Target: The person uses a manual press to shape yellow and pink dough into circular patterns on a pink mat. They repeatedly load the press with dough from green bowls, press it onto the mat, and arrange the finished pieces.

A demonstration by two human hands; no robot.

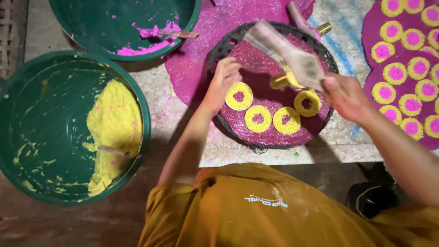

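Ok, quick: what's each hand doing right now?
Left hand: fingers curled, touching the yellow dough ring on the round black woven tray.
Right hand: closed on a blurred wooden press tool.

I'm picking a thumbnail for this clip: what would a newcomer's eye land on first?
Probably the yellow rings laid in a row on the magenta-covered round tray at centre, where the left hand touches one ring and the right hand holds a blurred bag-like tool above. Next, the big green basin of yellow paste at left, and the finished pink-centred rings at right.
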